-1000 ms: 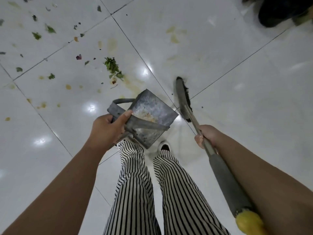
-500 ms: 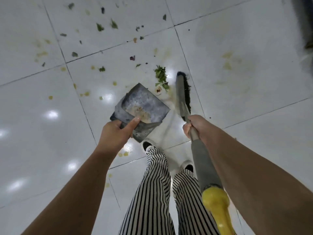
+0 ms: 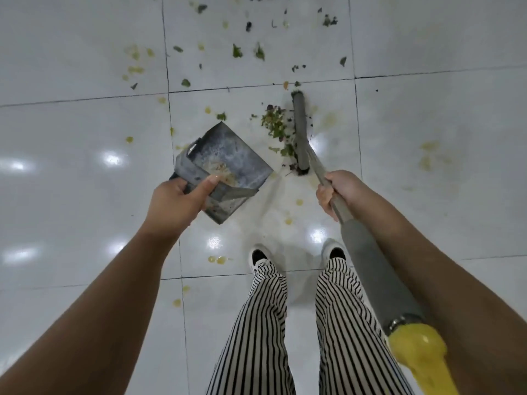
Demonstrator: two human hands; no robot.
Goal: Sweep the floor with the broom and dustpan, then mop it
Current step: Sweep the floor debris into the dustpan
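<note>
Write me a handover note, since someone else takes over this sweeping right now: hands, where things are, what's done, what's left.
Left hand: grips the metal dustpan, held tilted, some crumbs already inside.
Right hand: grips the broom handle; the broom head stands against a pile of green scraps.
Done: one pile gathered.
Left: get that pile into the dustpan, sweep the scattered leaf bits farther out, then mop the yellow stains. No mop in view.

Indoor room, kind of place not clear
Glossy white floor tiles (image 3: 85,195) with dark grout, strewn with leaf scraps (image 3: 275,124) and yellow stains (image 3: 427,155)
</note>
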